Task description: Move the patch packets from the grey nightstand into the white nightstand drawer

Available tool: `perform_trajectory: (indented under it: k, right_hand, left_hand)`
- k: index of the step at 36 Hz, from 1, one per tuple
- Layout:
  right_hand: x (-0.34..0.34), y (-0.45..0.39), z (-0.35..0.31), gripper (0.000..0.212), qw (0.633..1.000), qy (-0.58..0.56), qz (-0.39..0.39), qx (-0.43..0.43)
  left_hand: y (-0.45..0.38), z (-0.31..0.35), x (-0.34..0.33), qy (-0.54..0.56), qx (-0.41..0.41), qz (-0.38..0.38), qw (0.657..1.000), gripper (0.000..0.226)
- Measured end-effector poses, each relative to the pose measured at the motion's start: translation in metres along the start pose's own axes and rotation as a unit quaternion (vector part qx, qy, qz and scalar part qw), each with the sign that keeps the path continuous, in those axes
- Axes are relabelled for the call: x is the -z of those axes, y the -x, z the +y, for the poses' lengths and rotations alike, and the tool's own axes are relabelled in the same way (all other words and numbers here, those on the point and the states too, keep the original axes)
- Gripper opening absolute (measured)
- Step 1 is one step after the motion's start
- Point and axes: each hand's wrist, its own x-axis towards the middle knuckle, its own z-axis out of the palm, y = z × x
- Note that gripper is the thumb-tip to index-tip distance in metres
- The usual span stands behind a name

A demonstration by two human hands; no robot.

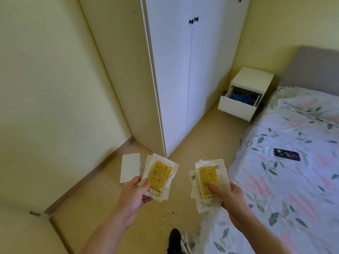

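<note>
Hands, two, each grip one packet stack: left [134, 192], right [232, 197].

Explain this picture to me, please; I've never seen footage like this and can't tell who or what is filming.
A camera worn on a person's head looks forward and down, so you see their own two arms. The left hand grips one stack of patch packets, clear pouches with yellow patches inside; the right hand grips another stack. Ahead, by the wardrobe, stands the white nightstand, its drawer pulled open with something blue inside. On the bed at right lies a phone.
</note>
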Motion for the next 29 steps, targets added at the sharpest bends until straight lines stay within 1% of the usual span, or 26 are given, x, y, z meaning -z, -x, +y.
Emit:
perform_trajectory:
  k: [4,9,13,19,25,27,29]
  right_hand:
    - [-0.009,-0.046,-0.028,0.027,1.000,-0.015,0.016,-0.005]
    - [-0.017,-0.105,-0.071,0.035,0.999,-0.013,0.037,0.014]
    - [-0.019,-0.145,-0.105,0.032,0.998,-0.023,0.052,0.031]
    - [-0.019,-0.204,-0.145,0.029,0.994,-0.043,0.087,0.041]
    - [-0.012,-0.270,-0.182,0.042,0.989,-0.050,0.137,0.035]
    - [-0.011,-0.293,-0.197,0.036,0.986,-0.052,0.154,0.040]
    - [-0.009,-0.315,-0.215,0.026,0.982,-0.065,0.171,0.043]
  left_hand:
    - [-0.055,0.039,-0.001,-0.026,0.004,-0.010,1.000,0.018]
    - [-0.121,0.089,-0.002,-0.030,-0.005,-0.019,0.999,0.019]
    - [-0.164,0.117,-0.013,-0.012,0.007,-0.031,0.999,0.019]
    - [-0.239,0.149,-0.038,-0.027,0.032,-0.067,0.997,0.021]
    - [-0.319,0.191,-0.074,-0.040,0.052,-0.113,0.992,0.021]
    - [-0.350,0.210,-0.091,-0.046,0.048,-0.134,0.989,0.020]
    - [-0.381,0.228,-0.111,-0.059,0.046,-0.166,0.983,0.021]
